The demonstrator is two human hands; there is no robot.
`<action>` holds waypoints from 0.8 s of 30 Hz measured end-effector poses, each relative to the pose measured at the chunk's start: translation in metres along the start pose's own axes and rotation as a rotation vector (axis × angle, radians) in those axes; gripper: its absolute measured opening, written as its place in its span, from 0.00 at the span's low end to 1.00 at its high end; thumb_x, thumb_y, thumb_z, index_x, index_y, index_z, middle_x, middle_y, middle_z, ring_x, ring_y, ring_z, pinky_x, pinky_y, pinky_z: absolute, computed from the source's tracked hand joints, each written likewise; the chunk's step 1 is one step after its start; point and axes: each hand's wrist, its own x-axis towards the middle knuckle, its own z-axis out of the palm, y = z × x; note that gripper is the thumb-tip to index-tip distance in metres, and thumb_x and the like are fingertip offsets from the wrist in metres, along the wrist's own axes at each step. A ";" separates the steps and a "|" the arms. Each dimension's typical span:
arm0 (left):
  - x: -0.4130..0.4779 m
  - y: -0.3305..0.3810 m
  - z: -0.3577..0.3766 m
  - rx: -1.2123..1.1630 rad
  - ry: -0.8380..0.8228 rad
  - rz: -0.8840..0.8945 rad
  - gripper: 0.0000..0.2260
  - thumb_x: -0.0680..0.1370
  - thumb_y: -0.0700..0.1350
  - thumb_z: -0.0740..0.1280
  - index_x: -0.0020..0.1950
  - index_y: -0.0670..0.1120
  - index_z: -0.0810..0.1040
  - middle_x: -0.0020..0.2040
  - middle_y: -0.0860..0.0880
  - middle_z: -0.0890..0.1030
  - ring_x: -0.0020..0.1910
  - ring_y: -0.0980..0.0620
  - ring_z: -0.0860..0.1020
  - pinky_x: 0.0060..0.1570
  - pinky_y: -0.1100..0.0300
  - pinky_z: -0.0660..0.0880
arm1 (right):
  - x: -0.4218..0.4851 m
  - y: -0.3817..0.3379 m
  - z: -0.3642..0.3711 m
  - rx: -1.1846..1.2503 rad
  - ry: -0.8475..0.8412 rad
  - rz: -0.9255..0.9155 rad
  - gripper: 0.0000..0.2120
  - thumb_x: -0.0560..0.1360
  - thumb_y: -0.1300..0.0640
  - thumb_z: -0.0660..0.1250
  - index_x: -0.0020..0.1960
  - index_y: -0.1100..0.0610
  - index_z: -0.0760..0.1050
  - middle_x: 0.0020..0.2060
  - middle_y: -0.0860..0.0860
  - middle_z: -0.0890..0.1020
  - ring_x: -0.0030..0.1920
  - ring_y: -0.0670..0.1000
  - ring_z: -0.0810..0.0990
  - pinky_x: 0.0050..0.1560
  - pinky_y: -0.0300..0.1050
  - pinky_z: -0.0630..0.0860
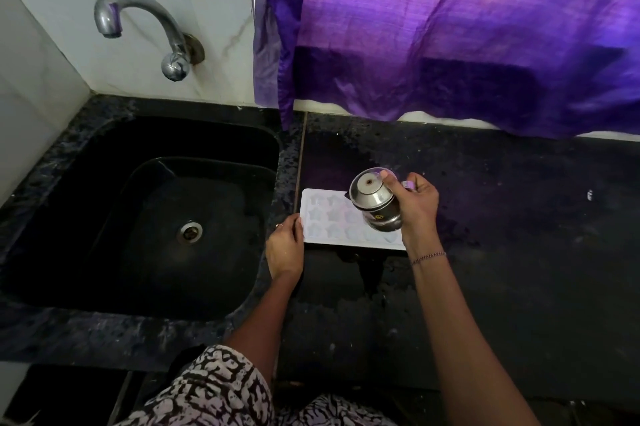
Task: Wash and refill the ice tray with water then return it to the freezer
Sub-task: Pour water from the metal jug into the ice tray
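A white ice tray (329, 217) with star-shaped cells lies flat on the black counter (502, 235), just right of the sink. My left hand (284, 249) grips the tray's left edge. My right hand (415, 207) holds a small glass and steel jug (374, 200) by its handle, tilted toward the left over the tray's right half. The jug hides some of the tray's cells. Whether water is running from the spout cannot be told.
A black sink (149, 217) with a metal drain sits to the left, below a chrome tap (145, 27) on the white tiled wall. A purple curtain (450, 27) hangs over the counter's back edge. The counter around the tray looks wet.
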 end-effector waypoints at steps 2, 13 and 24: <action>-0.001 0.001 -0.001 0.009 -0.001 0.005 0.12 0.80 0.43 0.60 0.59 0.44 0.79 0.47 0.41 0.83 0.44 0.43 0.80 0.42 0.55 0.73 | -0.002 0.002 0.002 0.035 0.004 0.002 0.25 0.68 0.63 0.75 0.29 0.53 0.58 0.23 0.45 0.65 0.27 0.42 0.64 0.29 0.34 0.69; -0.003 0.007 -0.004 0.009 0.006 -0.020 0.13 0.81 0.45 0.58 0.61 0.46 0.78 0.47 0.43 0.83 0.45 0.45 0.81 0.43 0.54 0.75 | 0.001 0.003 0.021 0.074 -0.080 0.019 0.26 0.66 0.61 0.76 0.27 0.50 0.59 0.28 0.49 0.67 0.33 0.48 0.67 0.35 0.42 0.70; -0.001 0.010 -0.002 0.123 -0.005 -0.012 0.11 0.80 0.46 0.59 0.52 0.42 0.78 0.46 0.41 0.82 0.45 0.41 0.79 0.41 0.55 0.70 | 0.006 0.004 0.032 0.029 -0.155 0.020 0.26 0.67 0.61 0.76 0.27 0.51 0.59 0.25 0.46 0.65 0.29 0.44 0.64 0.30 0.35 0.67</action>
